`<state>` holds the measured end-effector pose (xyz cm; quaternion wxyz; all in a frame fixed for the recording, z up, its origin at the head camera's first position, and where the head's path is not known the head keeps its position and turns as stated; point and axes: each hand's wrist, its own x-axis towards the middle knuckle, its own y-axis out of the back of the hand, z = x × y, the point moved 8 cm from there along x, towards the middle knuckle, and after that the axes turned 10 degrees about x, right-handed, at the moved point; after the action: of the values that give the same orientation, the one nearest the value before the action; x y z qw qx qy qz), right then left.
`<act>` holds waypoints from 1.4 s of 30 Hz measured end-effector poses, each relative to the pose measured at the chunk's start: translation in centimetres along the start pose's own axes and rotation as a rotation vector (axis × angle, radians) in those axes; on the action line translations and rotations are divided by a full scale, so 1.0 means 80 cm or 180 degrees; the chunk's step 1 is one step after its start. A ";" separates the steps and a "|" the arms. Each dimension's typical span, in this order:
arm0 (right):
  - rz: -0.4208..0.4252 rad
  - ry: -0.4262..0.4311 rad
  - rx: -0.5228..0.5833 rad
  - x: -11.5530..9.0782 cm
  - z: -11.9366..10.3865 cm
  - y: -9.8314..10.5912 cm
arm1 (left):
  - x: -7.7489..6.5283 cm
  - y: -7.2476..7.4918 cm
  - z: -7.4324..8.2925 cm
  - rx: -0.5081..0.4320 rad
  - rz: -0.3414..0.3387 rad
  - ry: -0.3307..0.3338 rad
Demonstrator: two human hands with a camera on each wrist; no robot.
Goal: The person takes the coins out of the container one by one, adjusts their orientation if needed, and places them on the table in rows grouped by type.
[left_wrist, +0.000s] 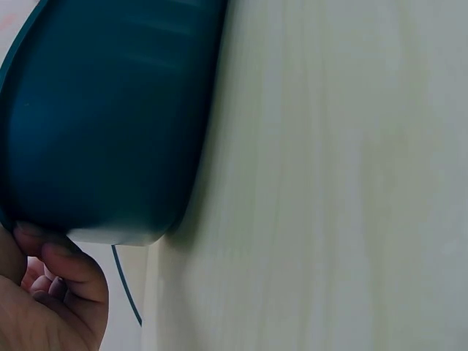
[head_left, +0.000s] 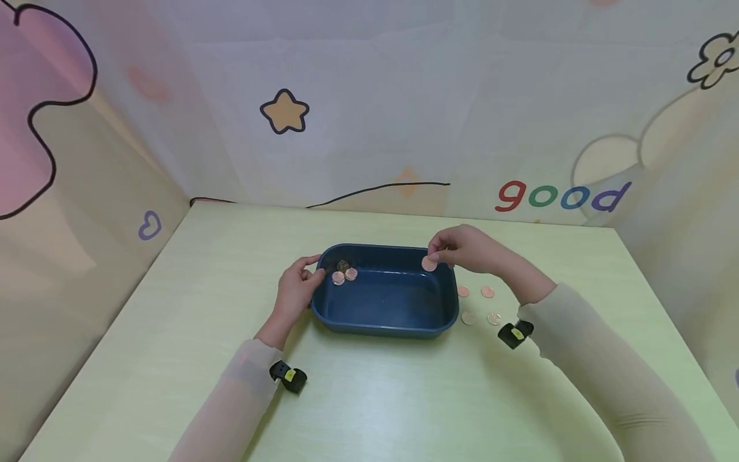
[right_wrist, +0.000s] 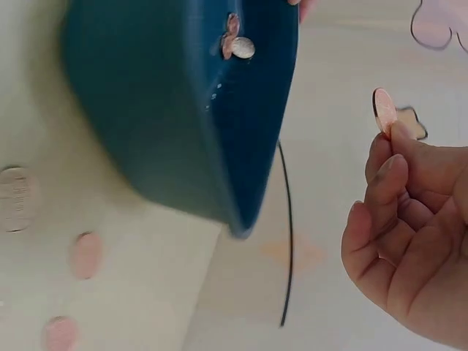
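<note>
A dark blue rectangular tray (head_left: 383, 309) stands on the table. At its left end my left hand (head_left: 294, 292) grips the rim, thumb on top and fingers against the outside wall (left_wrist: 95, 110). Over the tray's far right corner, my right hand (head_left: 470, 249) pinches a copper-coloured coin (head_left: 428, 264) between thumb and fingertips. In the right wrist view this coin (right_wrist: 384, 112) is held nearly on edge, above the rim. Inside the tray's left end lie two copper-coloured coins (head_left: 338, 278) and a darker coin (head_left: 343, 264), close together.
Several coins (head_left: 487, 292) lie spread on the pale green table (head_left: 369, 398) just right of the tray, below my right forearm. Some are copper-coloured, others paler (head_left: 494, 319). A printed cloth backdrop (head_left: 369, 115) rises behind the table and along both sides.
</note>
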<state>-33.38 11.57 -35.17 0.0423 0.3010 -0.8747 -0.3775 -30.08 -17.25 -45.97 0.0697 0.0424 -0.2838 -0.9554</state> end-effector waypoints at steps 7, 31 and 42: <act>0.0236 -0.0143 0.0233 -0.034 0.044 0.007 | -0.001 0.001 0.000 0.0007 -0.0006 0.0030; 0.0697 -0.0785 0.0195 -0.127 0.171 0.002 | -0.002 0.002 0.003 0.0019 0.0007 0.0043; 0.0669 -0.0937 0.0147 -0.141 0.194 -0.001 | -0.002 0.002 0.002 -0.0040 0.0001 0.0053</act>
<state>-28.80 27.69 -44.54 -0.0540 0.1502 -0.9065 -0.3908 -29.95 -17.26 -45.72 0.0726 0.0499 -0.2772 -0.9568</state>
